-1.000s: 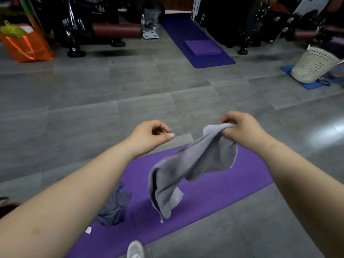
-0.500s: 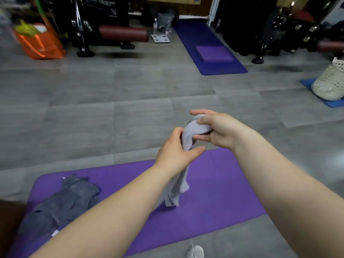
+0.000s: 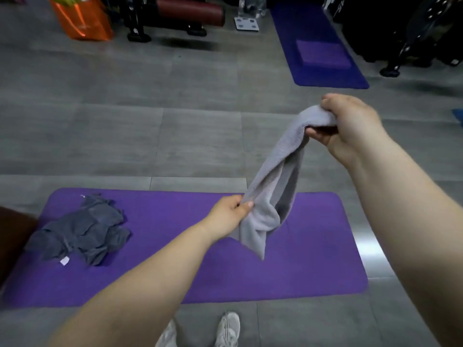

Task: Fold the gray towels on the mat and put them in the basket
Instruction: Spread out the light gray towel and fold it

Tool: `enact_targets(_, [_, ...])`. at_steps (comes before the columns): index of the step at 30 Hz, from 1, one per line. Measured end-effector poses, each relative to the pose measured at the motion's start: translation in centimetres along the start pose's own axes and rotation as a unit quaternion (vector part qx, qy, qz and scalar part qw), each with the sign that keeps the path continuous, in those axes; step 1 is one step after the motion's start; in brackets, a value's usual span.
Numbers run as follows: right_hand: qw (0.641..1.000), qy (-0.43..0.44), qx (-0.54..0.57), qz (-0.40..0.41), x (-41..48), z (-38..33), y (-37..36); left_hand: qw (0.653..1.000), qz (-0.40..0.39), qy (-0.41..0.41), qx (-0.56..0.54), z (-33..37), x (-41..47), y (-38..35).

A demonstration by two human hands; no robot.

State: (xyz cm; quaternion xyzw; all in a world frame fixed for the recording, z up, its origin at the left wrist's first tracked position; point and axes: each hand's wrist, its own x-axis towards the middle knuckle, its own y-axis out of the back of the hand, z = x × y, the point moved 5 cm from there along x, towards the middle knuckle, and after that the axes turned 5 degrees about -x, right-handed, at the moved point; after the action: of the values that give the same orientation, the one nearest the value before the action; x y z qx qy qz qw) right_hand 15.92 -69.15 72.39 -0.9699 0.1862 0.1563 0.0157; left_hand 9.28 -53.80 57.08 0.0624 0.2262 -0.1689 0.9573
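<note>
My right hand [image 3: 350, 123], raised at upper right, grips the light gray towel [image 3: 273, 186]; my lower left hand [image 3: 231, 211] pinches its side.

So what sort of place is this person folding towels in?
Most likely a gym or fitness room. A purple mat lies on the tiled floor, a blue mat lies farther off, and a black workout machine with a dark red padded roller stands at the far side.
</note>
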Motion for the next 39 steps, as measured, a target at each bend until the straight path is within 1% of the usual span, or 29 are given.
enact_targets(2, [1.000, -0.016, -0.012, -0.009, 0.8, 1.9, -1.4, 0.999, 0.035, 0.005, -0.037, -2.0, 0.0, 1.3])
enact_targets(4, [0.998, -0.034, -0.037, -0.025, 2.0, 4.9, -3.8, 0.994, 0.100, 0.008, -0.051, -4.6, 0.1, 4.0])
enact_targets(6, [0.996, -0.057, -0.048, -0.050, 3.5, 9.0, -7.3, 0.988, 0.148, 0.012, -0.048, -8.5, 0.5, 7.2])
enact_targets(8, [0.993, -0.087, -0.037, -0.074, 5.1, 14.6, -11.5, 0.983, 0.177, 0.027, -0.026, -13.2, 1.2, 10.5])
enact_targets(10, [0.989, -0.113, -0.021, -0.096, 7.6, 21.5, -16.6, 0.974, 0.222, 0.044, 0.006, -18.6, 3.1, 14.9])
enact_targets(12, [0.981, -0.136, -0.014, -0.135, 9.6, 29.8, -22.2, 0.953, 0.292, 0.058, 0.057, -25.5, 5.6, 19.8])
enact_targets(14, [0.970, -0.148, -0.031, -0.190, 11.2, 38.4, -26.9, 0.929, 0.344, 0.071, 0.116, -32.7, 8.1, 24.3])
enact_targets(16, [0.951, -0.159, -0.081, -0.253, 12.1, 47.3, -30.0, 0.918, 0.341, 0.104, 0.172, -40.2, 10.5, 27.7])
enact_targets(18, [0.932, -0.175, -0.138, -0.284, 13.3, 56.0, -30.9, 0.902, 0.333, 0.162, 0.224, -48.1, 12.7, 31.0])
enact_targets(19, [0.926, -0.181, -0.167, -0.286, 14.0, 60.0, -30.7, 0.895, 0.325, 0.199, 0.231, -52.0, 13.7, 32.5])
enact_targets(20, [0.920, -0.185, -0.197, -0.283, 14.7, 63.7, -30.0, 0.896, 0.304, 0.232, 0.227, -55.5, 14.6, 33.5])
enact_targets(22, [0.906, -0.171, -0.273, -0.274, 16.1, 70.0, -28.0, 0.895, 0.279, 0.262, 0.230, -61.3, 15.8, 34.7])
enact_targets(24, [0.887, -0.140, -0.352, -0.265, 17.7, 74.7, -25.2, 0.895, 0.249, 0.266, 0.258, -65.8, 16.7, 34.1])
enact_targets(26, [0.853, -0.113, -0.431, -0.273, 19.4, 77.4, -22.4, 0.915, 0.225, 0.244, 0.231, -68.6, 17.4, 32.2])
enact_targets(27, [0.836, -0.102, -0.464, -0.274, 20.1, 78.0, -20.9, 0.924, 0.234, 0.228, 0.202, -69.9, 17.5, 31.4])
enact_targets(29, [0.814, -0.092, -0.513, -0.256, 21.0, 78.0, -17.6, 0.926, 0.271, 0.207, 0.164, -70.8, 16.8, 30.3])
enact_targets(30, [0.802, -0.088, -0.537, -0.248, 21.0, 77.8, -15.8, 0.924, 0.301, 0.197, 0.127, -70.8, 16.2, 30.1])
enact_targets(31, [0.783, -0.082, -0.564, -0.250, 20.7, 77.8, -14.1, 0.922, 0.327, 0.192, 0.083, -70.9, 15.5, 30.2])
enact_targets(32, [0.755, -0.071, -0.597, -0.263, 20.0, 78.2, -12.6, 0.918, 0.338, 0.203, 0.039, -70.8, 14.9, 29.9])
enact_targets(33, [0.716, -0.055, -0.636, -0.283, 19.2, 78.9, -11.3, 0.919, 0.334, 0.206, 0.022, -70.9, 14.7, 29.8])
enact_targets(34, [0.667, -0.031, -0.682, -0.299, 18.3, 79.9, -10.3, 0.924, 0.318, 0.209, 0.028, -70.9, 14.7, 29.6])
enact_targets(35, [0.627, -0.006, -0.717, -0.304, 17.4, 80.9, -9.6, 0.928, 0.303, 0.210, 0.045, -71.1, 14.9, 29.6])
enact_targets(36, [0.608, 0.006, -0.734, -0.301, 16.7, 81.9, -9.1, 0.927, 0.297, 0.220, 0.070, -71.0, 15.0, 29.3])
enact_targets(37, [0.612, 0.012, -0.734, -0.293, 16.0, 82.7, -8.9, 0.921, 0.306, 0.221, 0.096, -71.2, 15.2, 29.2])
enact_targets(39, [0.635, 0.023, -0.719, -0.283, 15.0, 84.1, -8.7, 0.903, 0.339, 0.216, 0.150, -71.0, 15.5, 29.3])
